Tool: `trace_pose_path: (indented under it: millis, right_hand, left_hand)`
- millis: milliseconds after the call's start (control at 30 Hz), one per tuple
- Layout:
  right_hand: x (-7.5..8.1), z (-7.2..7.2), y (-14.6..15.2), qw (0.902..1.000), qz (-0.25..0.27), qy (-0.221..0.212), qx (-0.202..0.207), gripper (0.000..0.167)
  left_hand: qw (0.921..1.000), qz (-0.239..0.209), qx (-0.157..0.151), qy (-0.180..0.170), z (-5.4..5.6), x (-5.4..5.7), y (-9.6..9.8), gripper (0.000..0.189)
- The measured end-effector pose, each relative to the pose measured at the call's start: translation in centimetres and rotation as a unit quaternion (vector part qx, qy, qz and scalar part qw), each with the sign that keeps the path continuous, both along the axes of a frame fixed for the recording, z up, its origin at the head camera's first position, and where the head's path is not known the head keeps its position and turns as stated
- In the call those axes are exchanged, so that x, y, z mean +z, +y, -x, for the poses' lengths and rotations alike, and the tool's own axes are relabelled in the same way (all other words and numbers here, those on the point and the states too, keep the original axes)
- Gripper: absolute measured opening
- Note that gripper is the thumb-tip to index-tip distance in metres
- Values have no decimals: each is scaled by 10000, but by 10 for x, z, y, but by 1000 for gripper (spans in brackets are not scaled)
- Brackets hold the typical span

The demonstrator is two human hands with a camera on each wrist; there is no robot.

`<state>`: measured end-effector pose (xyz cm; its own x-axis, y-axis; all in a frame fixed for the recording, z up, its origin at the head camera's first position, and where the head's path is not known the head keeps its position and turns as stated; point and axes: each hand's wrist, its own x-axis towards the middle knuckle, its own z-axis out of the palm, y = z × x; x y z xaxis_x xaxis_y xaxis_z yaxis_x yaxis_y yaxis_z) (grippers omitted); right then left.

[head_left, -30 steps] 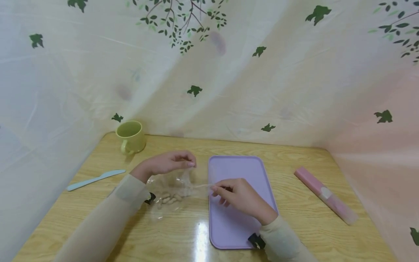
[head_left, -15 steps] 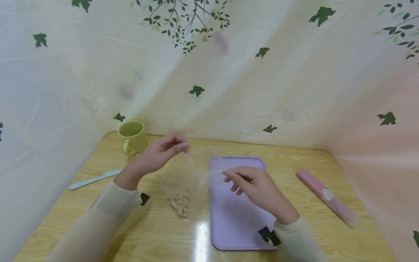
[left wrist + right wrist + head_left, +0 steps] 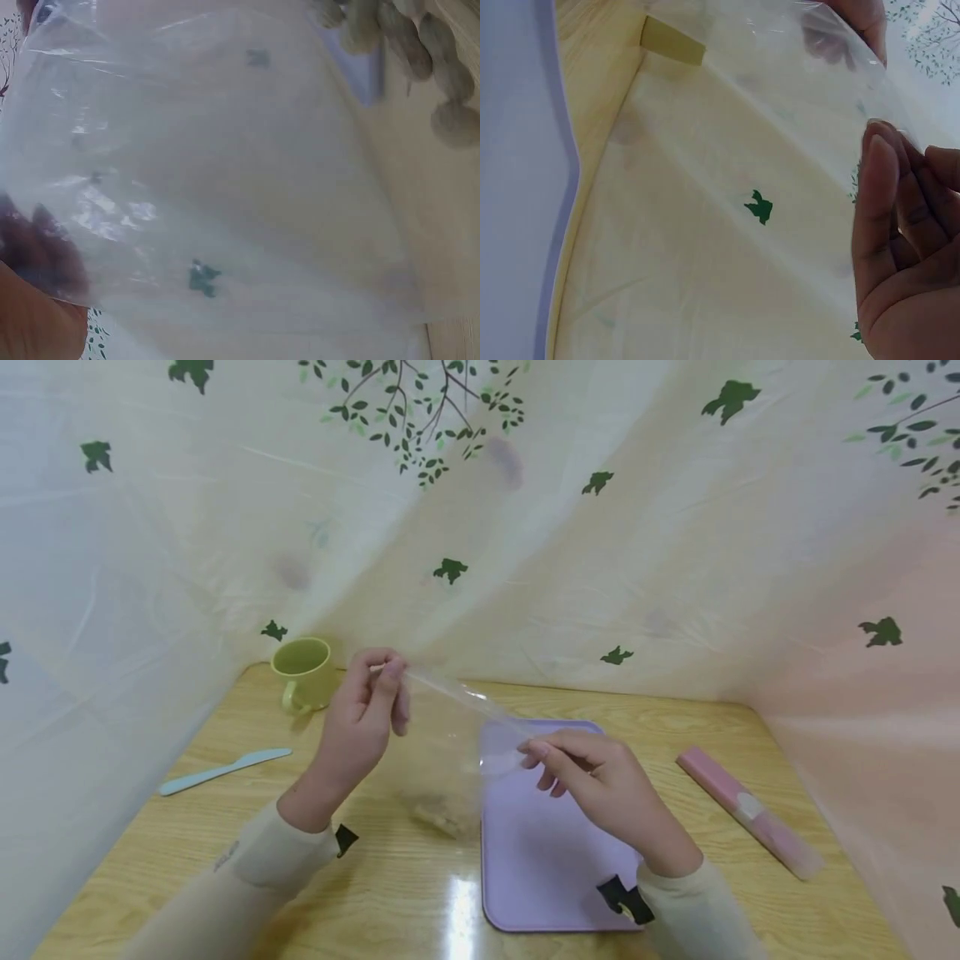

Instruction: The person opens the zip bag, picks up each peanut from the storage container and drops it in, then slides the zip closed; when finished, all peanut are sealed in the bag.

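Note:
A clear plastic zip bag [image 3: 442, 727] hangs stretched between both hands above the table, its top edge sloping down to the right. My left hand [image 3: 358, 722] pinches the higher left end of that edge. The lower right end is pinched by my right hand [image 3: 600, 785], over the purple tray [image 3: 555, 881]. Several peanuts [image 3: 438, 818] lie gathered at the bottom of the bag. In the left wrist view, the peanuts [image 3: 405, 41] show their ridged shells at the upper right. The right wrist view has the right fingers [image 3: 877, 202] bent together at the bag's edge.
A yellow-green mug [image 3: 303, 675] stands at the back left of the wooden table. In front of it lies a light blue plastic knife [image 3: 225, 771]. A pink wrapped roll [image 3: 750, 810] lies at the right. A leaf-patterned curtain [image 3: 525, 552] encloses the back and sides.
The bag has been lifted from the table and spread, and the peanuts have slid to its bottom. My left hand has risen toward the mug; my right hand has moved right and slightly up.

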<state>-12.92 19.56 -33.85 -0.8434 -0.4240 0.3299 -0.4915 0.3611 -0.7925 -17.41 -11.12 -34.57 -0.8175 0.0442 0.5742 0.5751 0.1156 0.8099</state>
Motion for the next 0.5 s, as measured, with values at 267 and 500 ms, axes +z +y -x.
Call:
trace_pose_path:
  millis: [267,500]
  right_hand:
    - [5,4,6,9987,413,169,248,18]
    - [4,2,11,9992,240,139,280,18]
  left_hand:
    - [9969,247,294,684,-11,-13,-3,10]
    - [9944,492,145,922,-17,-14,-6,5]
